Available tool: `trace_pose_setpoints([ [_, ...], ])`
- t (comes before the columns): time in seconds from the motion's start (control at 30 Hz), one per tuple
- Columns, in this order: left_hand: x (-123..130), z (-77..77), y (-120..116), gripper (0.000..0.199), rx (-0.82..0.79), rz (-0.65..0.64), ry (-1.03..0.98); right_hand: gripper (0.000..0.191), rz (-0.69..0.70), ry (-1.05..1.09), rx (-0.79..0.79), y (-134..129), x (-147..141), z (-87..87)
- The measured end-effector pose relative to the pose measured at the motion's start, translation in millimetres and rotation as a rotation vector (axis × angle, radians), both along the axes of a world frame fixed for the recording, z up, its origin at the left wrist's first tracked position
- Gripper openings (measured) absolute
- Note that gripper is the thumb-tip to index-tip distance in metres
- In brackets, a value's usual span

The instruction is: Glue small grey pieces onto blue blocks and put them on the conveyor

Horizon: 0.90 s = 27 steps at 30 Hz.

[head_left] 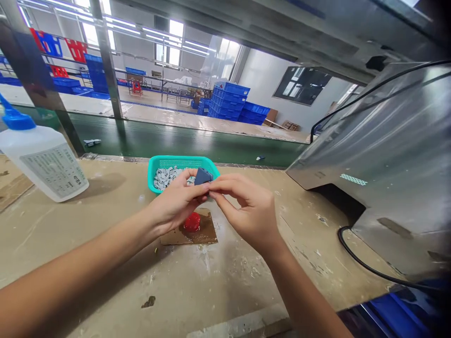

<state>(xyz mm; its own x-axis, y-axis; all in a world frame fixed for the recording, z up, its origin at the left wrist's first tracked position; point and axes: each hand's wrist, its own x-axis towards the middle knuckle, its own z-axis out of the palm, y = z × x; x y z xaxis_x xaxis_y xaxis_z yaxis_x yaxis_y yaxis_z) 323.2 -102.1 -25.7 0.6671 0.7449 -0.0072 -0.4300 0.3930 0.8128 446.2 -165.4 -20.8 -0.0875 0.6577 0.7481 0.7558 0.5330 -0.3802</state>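
Observation:
My left hand point(179, 199) is closed on a small dark blue-grey plastic part point(203, 176), raised above the table. Meeting it from the right, my right hand point(246, 204) has thumb and forefinger pinched together at the part's lower edge; whatever sits between those fingertips is too small to make out. Below the hands, a red cap-like dish point(192, 222) with a wet shine rests on a piece of brown cardboard point(207, 230). Just behind them stands a green plastic basket point(153, 176) holding many small light grey parts point(167, 177).
A white bottle with a blue nozzle point(45, 159) stands at the left. Behind the table runs a green conveyor belt point(141, 141) with a few small parts on it. A metal machine housing point(380, 178) and black cable point(362, 263) occupy the right. A metal shelf point(246, 28) hangs overhead.

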Motion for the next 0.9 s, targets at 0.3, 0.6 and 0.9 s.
trace_pose_setpoints([
  [0.3, 4.2, -12.8, -7.2, 0.015, 0.001, -0.188, 0.111, 0.019, -0.003, -0.081, -0.15, -15.8, 11.9, -6.1],
  [0.6, 5.3, -21.1, -6.2, 0.018, 0.043, -0.2, 0.241, 0.017, 0.088, 0.198, -0.314, -16.6, 23.8, -24.5],
  [0.9, -3.4, 15.1, 28.0, 0.016, 0.38, -0.196, 0.33, 0.012, -0.048, 0.185, -0.551, -33.3, 42.4, -67.1],
])
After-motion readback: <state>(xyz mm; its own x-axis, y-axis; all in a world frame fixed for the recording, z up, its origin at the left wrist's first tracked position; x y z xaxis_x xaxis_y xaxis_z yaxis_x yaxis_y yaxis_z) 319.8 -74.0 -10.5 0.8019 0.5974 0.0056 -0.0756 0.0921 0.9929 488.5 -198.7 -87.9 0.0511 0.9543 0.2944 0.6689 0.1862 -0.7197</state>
